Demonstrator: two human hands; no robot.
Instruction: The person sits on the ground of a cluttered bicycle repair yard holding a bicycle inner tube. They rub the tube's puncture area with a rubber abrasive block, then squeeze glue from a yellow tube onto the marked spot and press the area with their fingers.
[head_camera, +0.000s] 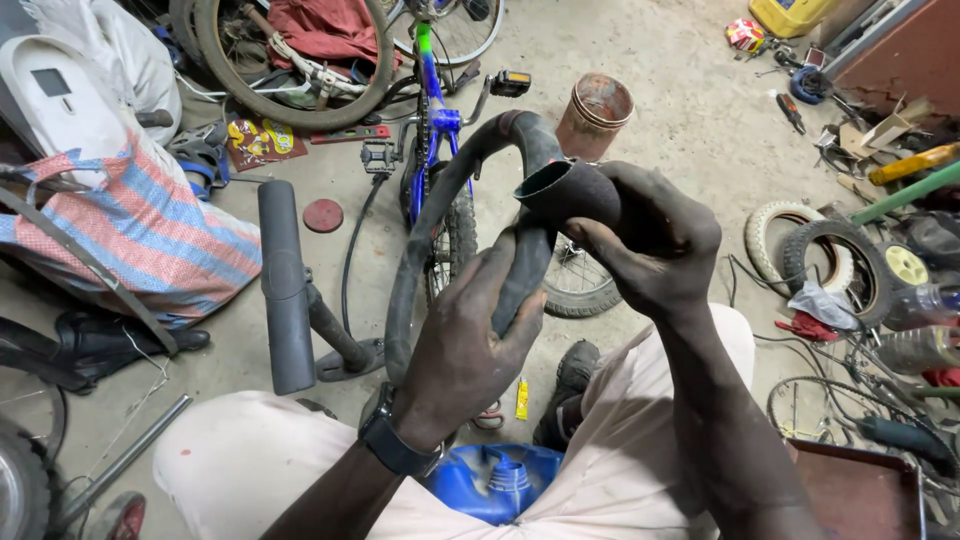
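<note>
I hold a black rubber inner tube that loops up in front of me. My left hand, with a dark watch at the wrist, is closed round the tube's lower stretch. My right hand grips the tube's cut, open end, which points left. Both hands are smeared with black grime. Beyond the tube lies a small blue bicycle on the concrete floor.
A blue plastic jug sits between my knees, a small yellow tube by my shoe. A floor pump lies left, beside a striped bag. A rusty tin stands ahead. Small wheels and tools crowd the right.
</note>
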